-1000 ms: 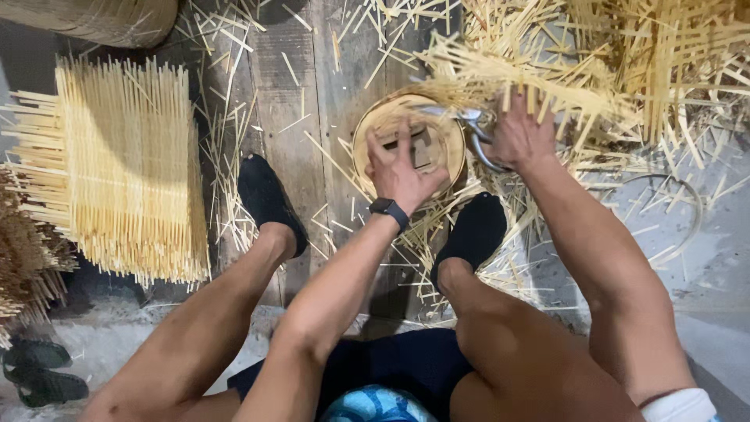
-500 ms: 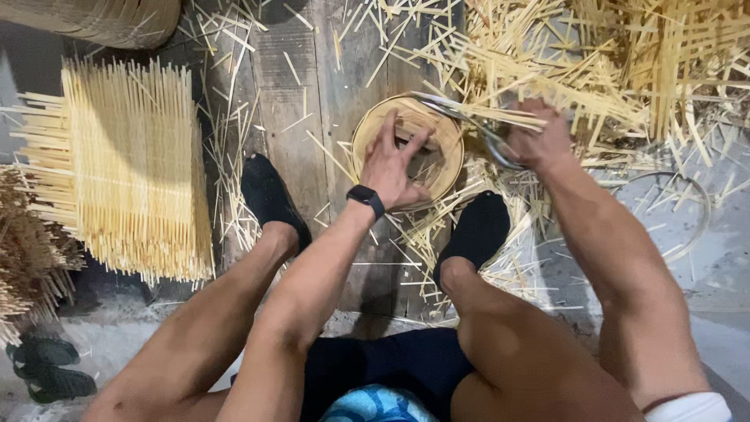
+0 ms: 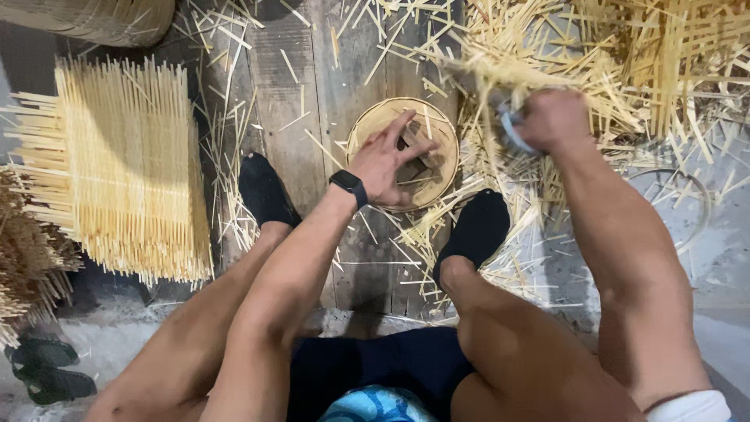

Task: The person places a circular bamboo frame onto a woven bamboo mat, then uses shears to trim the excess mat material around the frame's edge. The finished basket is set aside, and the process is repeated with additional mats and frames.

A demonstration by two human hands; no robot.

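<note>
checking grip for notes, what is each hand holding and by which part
Left hand presses flat on the round woven bamboo disc, gripping nothing. Right hand is fisted around a blurred grey metal tool; which part cannot be told.

Plank floor [image 3: 312, 86]: round woven disc [image 3: 437, 129], stacked slats [image 3: 125, 172], scattered splints [image 3: 625, 62].

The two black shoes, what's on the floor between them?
In the head view, between the left shoe and the right shoe lie bare wooden planks with scattered bamboo slivers; the person's left forearm crosses above.
</note>
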